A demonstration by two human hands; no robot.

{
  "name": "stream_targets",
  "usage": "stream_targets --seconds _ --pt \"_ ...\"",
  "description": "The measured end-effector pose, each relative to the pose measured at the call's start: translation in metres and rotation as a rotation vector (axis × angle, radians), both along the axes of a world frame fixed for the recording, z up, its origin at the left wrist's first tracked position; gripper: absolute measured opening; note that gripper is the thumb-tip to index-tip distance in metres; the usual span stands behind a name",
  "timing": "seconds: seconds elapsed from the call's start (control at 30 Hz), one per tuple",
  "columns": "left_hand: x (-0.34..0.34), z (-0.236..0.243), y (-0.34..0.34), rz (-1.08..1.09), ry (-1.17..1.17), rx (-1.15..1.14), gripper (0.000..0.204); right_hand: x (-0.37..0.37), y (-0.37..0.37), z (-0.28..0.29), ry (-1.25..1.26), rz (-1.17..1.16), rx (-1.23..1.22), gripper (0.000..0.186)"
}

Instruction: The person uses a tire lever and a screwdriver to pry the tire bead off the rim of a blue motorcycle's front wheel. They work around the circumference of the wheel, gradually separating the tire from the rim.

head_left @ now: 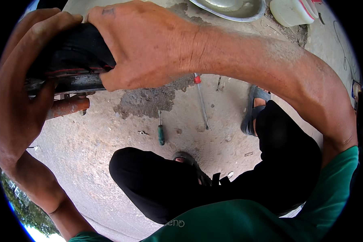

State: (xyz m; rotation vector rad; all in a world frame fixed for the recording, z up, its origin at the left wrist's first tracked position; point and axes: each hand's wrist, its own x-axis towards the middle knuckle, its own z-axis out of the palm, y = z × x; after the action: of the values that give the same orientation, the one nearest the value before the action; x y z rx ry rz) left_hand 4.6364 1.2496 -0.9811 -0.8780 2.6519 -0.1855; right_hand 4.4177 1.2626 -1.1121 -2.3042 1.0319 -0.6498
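Note:
A black tyre [74, 50] on a dark metal wheel rim [82, 82] is at the upper left. My left hand [28, 52] wraps round its left side, with the thumb below at the rim and the fingers over the top. From the right, my right hand [139, 44] grips the same tyre, its thumb pressed at the rim edge and its fingers over the top. The far side of the tyre and some fingertips are hidden. Just beneath the rim shows an orange metal tube [70, 107] with a bolt at its end.
On the concrete lie a green-handled screwdriver [161, 133], a long metal tool with a red part [202, 103] and a small metal piece [142, 132]. A wet patch [145, 101] spreads nearby. Farther off stand a metal basin [234, 16] and a whitish plastic bucket [290, 12].

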Motion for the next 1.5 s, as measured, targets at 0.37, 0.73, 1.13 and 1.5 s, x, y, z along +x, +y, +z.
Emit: stream_targets --seconds 0.37,0.73,1.13,1.5 --pt "-0.022 -0.011 0.099 0.319 0.467 -0.155 0.042 0.007 -0.023 -0.026 -0.403 0.177 -0.111 0.049" --pt "-0.012 -0.316 0.273 1.414 0.176 0.596 0.055 -0.002 -0.014 -0.037 -0.549 0.223 0.041 0.059" --pt "-0.034 -0.354 0.272 1.518 0.280 0.675 0.036 -0.012 -0.021 -0.040 -0.515 0.221 0.043 0.058" --pt "-0.051 -0.022 0.209 1.442 0.590 0.175 0.049 -0.010 -0.013 -0.048 -0.557 0.213 0.005 0.063"
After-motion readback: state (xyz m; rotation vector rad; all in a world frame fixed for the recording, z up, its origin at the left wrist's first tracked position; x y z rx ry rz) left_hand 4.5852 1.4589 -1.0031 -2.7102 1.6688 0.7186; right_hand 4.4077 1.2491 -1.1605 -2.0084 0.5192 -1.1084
